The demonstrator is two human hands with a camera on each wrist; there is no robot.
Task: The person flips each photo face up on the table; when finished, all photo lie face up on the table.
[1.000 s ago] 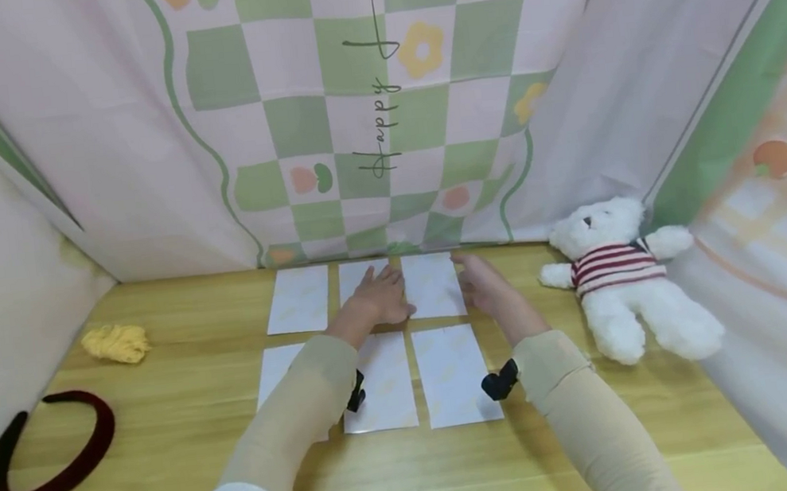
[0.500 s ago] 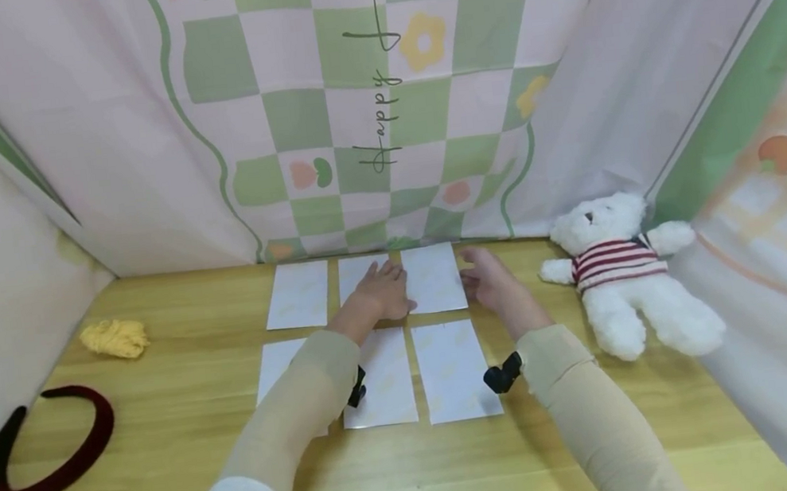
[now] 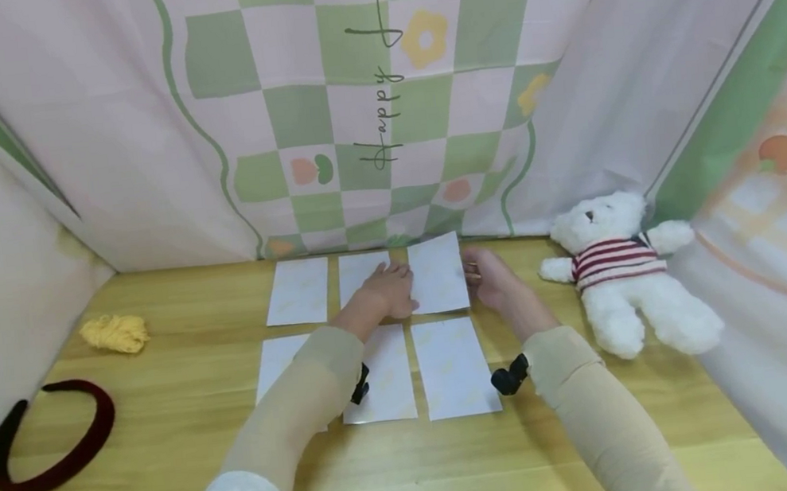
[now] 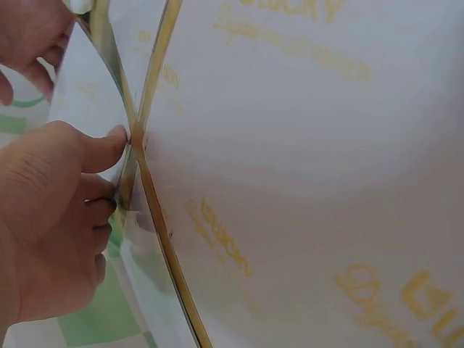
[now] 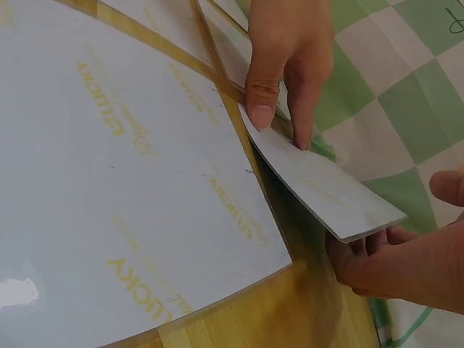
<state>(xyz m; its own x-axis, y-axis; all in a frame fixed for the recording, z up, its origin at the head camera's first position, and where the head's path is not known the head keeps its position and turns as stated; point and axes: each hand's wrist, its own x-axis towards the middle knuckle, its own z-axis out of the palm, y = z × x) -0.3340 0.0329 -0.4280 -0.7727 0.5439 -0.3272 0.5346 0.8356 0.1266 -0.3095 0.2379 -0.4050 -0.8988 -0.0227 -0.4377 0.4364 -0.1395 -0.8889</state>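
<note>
The wooden table (image 3: 418,483) carries a white teddy bear (image 3: 613,282) near its right edge and a dark red headband (image 3: 106,412) near its left. At the far edge, the rightmost white sheet (image 3: 437,273) is raised on its right side; the left hand (image 3: 384,290), fingers relaxed, presses its left side with the thumb, while the right hand (image 3: 492,277) supports it from below with loosely bent fingers, thumb apart. Yellow yarn (image 3: 116,333) lies near the far left corner.
</note>
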